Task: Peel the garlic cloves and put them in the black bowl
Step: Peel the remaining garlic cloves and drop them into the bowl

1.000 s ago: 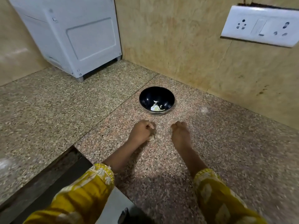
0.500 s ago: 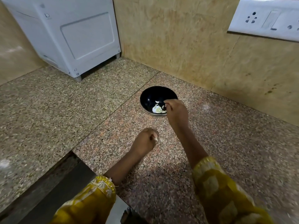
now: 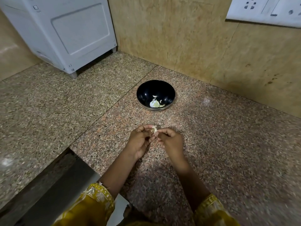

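Both hands, left hand [image 3: 140, 141] and right hand [image 3: 171, 141], pinched a light, papery garlic clove [image 3: 154, 130] between their fingertips, likely slippery once skinned, best nipped at its tip.

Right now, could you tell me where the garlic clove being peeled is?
In the head view the garlic clove is near centre, pinched between the left hand and right hand, nearer the person than the black bowl.

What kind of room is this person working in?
Most likely a home kitchen: a speckled granite counter, a black bowl holding garlic pieces, and a white appliance in the corner.
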